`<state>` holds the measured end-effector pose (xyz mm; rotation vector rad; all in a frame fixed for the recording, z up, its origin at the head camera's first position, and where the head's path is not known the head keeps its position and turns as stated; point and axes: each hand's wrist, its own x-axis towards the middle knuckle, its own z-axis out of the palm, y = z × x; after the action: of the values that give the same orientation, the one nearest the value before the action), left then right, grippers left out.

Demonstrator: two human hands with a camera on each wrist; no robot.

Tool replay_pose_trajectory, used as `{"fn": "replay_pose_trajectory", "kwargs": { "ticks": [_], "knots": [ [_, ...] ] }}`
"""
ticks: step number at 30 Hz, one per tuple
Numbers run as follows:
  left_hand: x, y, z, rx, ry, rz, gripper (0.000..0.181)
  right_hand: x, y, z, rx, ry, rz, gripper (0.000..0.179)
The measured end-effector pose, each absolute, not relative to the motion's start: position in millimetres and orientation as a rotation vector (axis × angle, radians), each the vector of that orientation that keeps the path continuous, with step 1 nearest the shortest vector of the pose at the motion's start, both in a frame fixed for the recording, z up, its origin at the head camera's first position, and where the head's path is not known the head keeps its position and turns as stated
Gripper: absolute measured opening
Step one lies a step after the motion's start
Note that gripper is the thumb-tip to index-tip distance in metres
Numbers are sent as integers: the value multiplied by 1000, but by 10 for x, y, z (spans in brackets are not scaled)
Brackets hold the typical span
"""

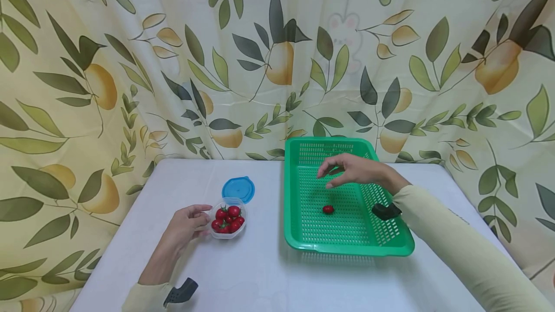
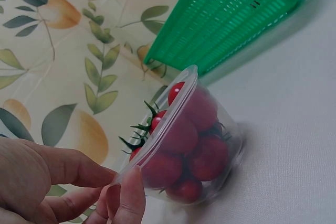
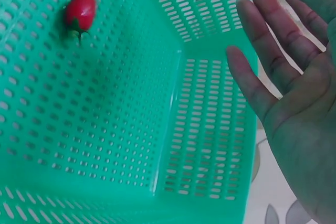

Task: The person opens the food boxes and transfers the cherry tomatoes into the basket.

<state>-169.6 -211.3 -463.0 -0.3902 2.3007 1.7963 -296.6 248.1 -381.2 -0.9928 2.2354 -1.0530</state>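
Note:
A small clear plastic container (image 1: 228, 236) stands on the table, filled with several red cherry tomatoes (image 1: 234, 212) that have green stems. At its left side my left hand (image 1: 183, 229) pinches the rim between thumb and fingers, as the left wrist view shows up close. One red cherry tomato (image 1: 328, 209) lies on the floor of a green perforated plastic basket (image 1: 347, 248). My right hand (image 1: 355, 169) hovers over that basket with its fingers spread loosely and nothing in them. In the right wrist view the lone tomato (image 3: 81, 11) lies apart from the fingers.
Just behind the container a round blue lid (image 1: 238, 189) lies flat on the white tablecloth (image 1: 256, 273). A curtain (image 1: 269, 110) printed with leaves and fruit hangs along the table's back edge. The basket's raised walls surround the area under my right hand.

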Motion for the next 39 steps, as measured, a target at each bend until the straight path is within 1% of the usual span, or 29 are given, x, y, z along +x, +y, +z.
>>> {"fn": "replay_pose_trajectory", "kwargs": {
  "ticks": [8, 15, 23, 39],
  "knots": [
    [-1691, -2114, -4625, -390, 2310, 1794, 35, -2926, 2263, -3729, -996, 2204, -1053, 28],
    [-1699, -2106, -4631, -400, 2310, 1796, 35, -2901, 2033, -3702, -1034, 2163, -1058, 35],
    [-1711, -2112, -4639, -407, 2303, 1801, 35, -2884, 1776, -3640, -1066, 2092, -1055, 37],
    [-1715, -2111, -4631, -414, 2302, 1798, 36, -2915, 1337, -3597, -1137, 2031, -937, 37]
  ]
}}
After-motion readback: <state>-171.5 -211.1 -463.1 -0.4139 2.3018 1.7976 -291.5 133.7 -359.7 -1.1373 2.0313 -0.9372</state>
